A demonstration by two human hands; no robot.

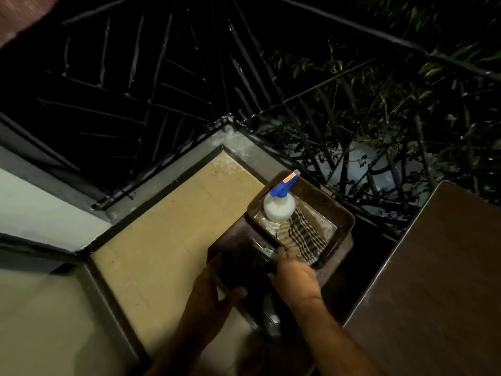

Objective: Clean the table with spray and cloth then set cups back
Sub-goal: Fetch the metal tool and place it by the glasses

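In the lower centre of the frame I had my left hand [217,287] and right hand [294,275] wrapped round a dark, dim object I could not identify, presumably to move it off the desk. Just above, the white spray bottle with a blue trigger [279,206] stood upright in a brown rectangular tray [344,213], touching the checked cloth [303,234], both kept within reach. The dark brown desk [433,280] lay bare at lower right.
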